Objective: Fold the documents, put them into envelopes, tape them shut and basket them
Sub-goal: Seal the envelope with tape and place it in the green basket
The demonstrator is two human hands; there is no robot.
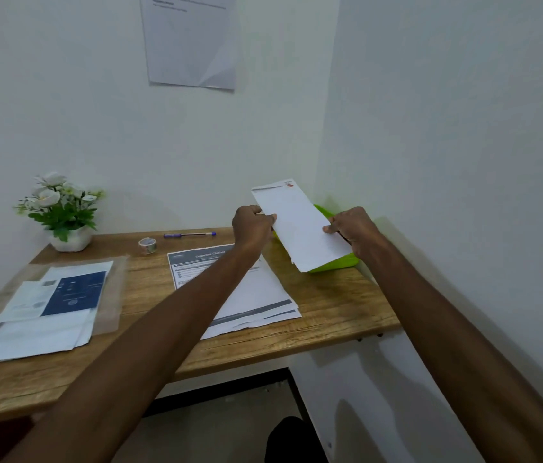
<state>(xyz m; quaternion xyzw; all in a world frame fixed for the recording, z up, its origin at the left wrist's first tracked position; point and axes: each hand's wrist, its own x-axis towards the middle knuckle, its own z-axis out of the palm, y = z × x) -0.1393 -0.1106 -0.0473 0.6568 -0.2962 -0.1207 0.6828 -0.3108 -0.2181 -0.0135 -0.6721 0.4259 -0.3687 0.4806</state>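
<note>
Both hands hold a long white envelope [298, 225] in the air above the green basket [333, 264] at the table's back right corner. My left hand [252, 228] grips the envelope's left edge and my right hand [353, 228] grips its right edge. The envelope hides most of the basket. A stack of printed documents [256, 295] lies on the wooden table [330, 305] under my left forearm. A roll of clear tape [147, 245] stands near the back of the table.
A blue pen [190, 234] lies by the wall. A potted white flower [63, 212] stands at the back left. Envelopes and a blue card in a clear sleeve [53, 302] lie at the left. Walls close the back and right sides.
</note>
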